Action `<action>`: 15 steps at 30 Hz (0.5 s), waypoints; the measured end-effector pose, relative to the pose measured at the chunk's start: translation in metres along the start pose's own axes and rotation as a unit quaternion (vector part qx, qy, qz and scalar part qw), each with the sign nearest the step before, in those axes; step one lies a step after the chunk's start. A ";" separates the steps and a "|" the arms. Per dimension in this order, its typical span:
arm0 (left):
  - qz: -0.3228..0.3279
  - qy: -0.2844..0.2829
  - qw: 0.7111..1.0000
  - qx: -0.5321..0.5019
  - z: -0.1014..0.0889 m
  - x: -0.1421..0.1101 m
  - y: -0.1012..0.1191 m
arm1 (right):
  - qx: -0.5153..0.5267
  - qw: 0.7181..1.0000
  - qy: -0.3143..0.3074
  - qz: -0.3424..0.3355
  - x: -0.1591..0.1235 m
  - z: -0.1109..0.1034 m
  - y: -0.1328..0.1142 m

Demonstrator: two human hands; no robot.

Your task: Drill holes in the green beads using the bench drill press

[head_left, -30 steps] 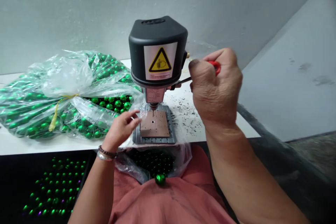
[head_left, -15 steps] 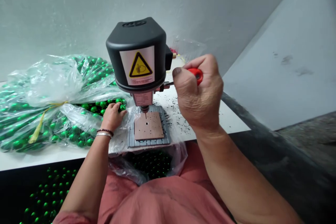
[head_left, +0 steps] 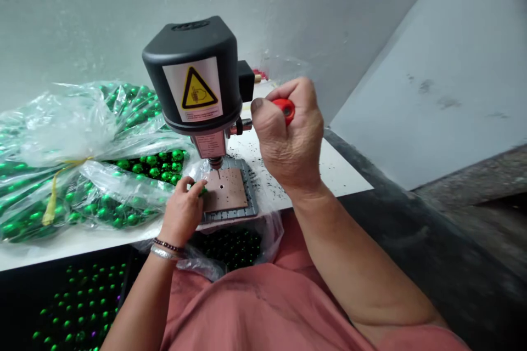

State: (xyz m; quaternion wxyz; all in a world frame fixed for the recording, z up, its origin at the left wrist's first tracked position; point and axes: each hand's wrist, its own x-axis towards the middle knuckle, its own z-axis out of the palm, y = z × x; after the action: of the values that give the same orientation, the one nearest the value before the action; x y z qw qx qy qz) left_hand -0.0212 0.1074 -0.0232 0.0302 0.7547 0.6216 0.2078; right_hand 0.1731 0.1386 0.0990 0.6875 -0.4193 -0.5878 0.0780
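My right hand (head_left: pixel 290 134) is closed round the red handle (head_left: pixel 286 111) on the side of a black bench drill press (head_left: pixel 191 74). Fingers pinched, my left hand (head_left: pixel 184 208) holds a shiny green ball (head_left: pixel 203 191) at the left edge of a square brown plate (head_left: pixel 226 192). A small hole shows in the plate's middle, with the thin drill bit (head_left: pixel 219 174) above and slightly left of it. The plate lies on the drill's grey slotted base (head_left: pixel 250 189). Most of the ball is hidden by my fingers.
A clear plastic bag (head_left: pixel 69 131) of green balls, tied with yellow string, lies left on the white table (head_left: pixel 346 178). Dark shavings are scattered right of the base. An open bag (head_left: pixel 269 238) of green balls sits below the table edge; more balls fill a black tray (head_left: pixel 24 296).
My left hand has moved from the pile of green balls right to the plate, now with a ball in its fingers. My right hand stays on the handle. The view has shifted slightly.
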 end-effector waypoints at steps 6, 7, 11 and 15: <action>0.092 -0.056 0.994 -0.012 0.008 0.004 0.006 | 0.006 1.000 -0.004 -0.006 0.000 -0.001 0.000; 0.077 -0.059 0.995 -0.025 0.008 0.003 0.008 | 0.005 1.000 -0.002 -0.008 -0.001 -0.001 0.000; -0.051 -0.077 0.994 -0.064 0.006 0.006 0.009 | -0.013 1.000 0.005 -0.022 -0.001 -0.002 0.000; -0.138 -0.143 0.978 -0.068 -0.003 0.011 0.010 | -0.044 0.998 0.009 -0.039 -0.001 -0.002 -0.001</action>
State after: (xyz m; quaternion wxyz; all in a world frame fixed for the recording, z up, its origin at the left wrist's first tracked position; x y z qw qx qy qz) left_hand -0.0119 0.1148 -0.0142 0.1988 0.6796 0.6934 0.1331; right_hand 0.1740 0.1362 0.0987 0.6760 -0.4268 -0.6003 0.0216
